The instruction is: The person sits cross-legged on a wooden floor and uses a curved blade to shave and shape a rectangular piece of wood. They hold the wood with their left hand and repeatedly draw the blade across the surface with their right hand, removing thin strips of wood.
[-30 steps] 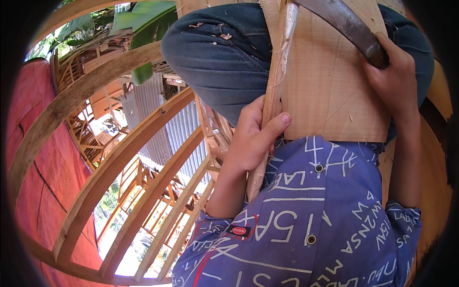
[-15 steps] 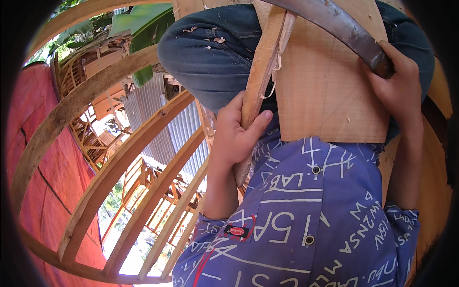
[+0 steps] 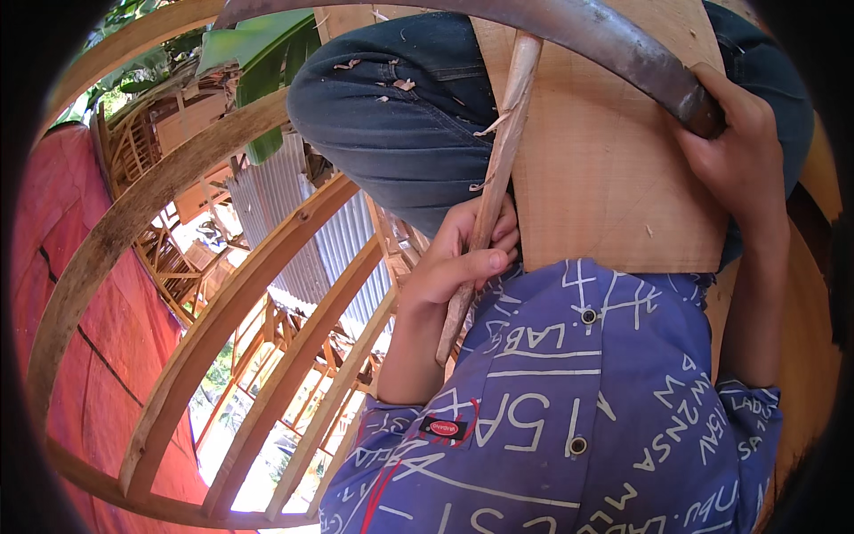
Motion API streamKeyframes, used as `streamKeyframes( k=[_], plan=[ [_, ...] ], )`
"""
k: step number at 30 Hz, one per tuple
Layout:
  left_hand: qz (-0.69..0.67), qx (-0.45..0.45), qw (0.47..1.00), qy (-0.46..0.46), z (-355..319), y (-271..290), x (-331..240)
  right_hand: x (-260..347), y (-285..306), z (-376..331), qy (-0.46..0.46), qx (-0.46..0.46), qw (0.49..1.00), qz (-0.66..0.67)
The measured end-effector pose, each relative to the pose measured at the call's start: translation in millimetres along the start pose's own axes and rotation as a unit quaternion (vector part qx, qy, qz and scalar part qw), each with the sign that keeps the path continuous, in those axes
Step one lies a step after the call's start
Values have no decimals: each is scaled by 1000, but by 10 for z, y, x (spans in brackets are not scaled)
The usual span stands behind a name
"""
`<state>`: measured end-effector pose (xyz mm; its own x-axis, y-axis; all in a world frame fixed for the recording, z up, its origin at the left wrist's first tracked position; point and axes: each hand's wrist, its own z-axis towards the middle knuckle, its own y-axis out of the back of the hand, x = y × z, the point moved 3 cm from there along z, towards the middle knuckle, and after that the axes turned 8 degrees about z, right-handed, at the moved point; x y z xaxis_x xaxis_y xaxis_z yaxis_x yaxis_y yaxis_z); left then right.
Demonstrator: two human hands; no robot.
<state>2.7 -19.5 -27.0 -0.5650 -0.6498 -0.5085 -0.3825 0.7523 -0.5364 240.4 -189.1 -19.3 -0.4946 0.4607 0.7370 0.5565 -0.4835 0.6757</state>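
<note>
A peeled wooden stick point(image 3: 508, 147) stands slanted in my left hand point(image 3: 455, 254), its fingers wrapped round the lower part. Thin curls of wood still cling to its side. The stick's upper end reaches the blade of a long machete point(image 3: 614, 43), and the blade crosses above the board. My right hand point(image 3: 740, 147) is closed round the machete's handle end at the right; its grip is mostly hidden. Between the hands lies a flat, pale wooden board point(image 3: 614, 178) across my lap, its near end against my shirt.
Wood shavings point(image 3: 402, 85) lie on my trouser leg point(image 3: 391, 133). To the left runs a railing of wooden slats point(image 3: 227, 334). Beyond it are corrugated metal sheets point(image 3: 280, 218), a red surface point(image 3: 84, 294) and a large green leaf point(image 3: 267, 67).
The stick has been turned in my left hand and now shows a narrower, rounder side. The left fingers have shifted round it. The machete blade has slid up and to the left.
</note>
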Motion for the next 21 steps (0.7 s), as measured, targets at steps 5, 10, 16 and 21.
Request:
streamKeyframes(
  k=[5, 10, 16, 21],
  plan=[
    [29, -11, 1000, -5, 18, 65, 10, 18, 8, 63, 23, 12, 1000, -12],
    [238, -168, 957, -12, -36, 47, -107, 12, -28, 86, 9, 6, 999, -40],
    [395, -274, 873, -81, -176, 177, -88, 1, 1, 59, 29, 60, 995, -76],
    [475, -300, 823, -79, -304, 303, -90, 60, 10, 71, 50, 115, 989, -84]
  ],
)
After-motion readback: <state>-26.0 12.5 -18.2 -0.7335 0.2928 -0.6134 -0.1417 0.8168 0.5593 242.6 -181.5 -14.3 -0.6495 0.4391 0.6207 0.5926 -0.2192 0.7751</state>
